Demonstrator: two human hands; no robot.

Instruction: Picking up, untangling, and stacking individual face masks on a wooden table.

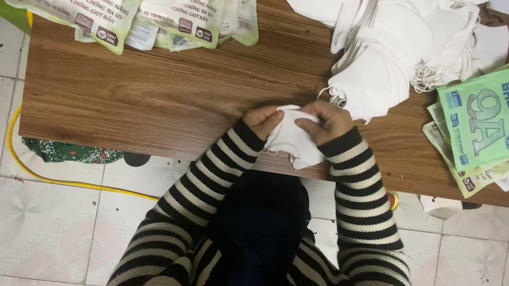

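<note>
Gripping a folded white cloth mask (293, 141) with both hands at the wooden table's (168, 95) near edge, you are pinching it, left hand (263, 121) and right hand (326, 119) closed, its long axis slanting toward your lower right.

— Furniture?
— One wooden table (150, 94), dark brown grain, spanning the scene from left to right.
— Floor?
— Pale patterned tiles (33, 229) with grey joints. A yellow cable (55, 181) curves along it at the left, below the table's near edge.
</note>
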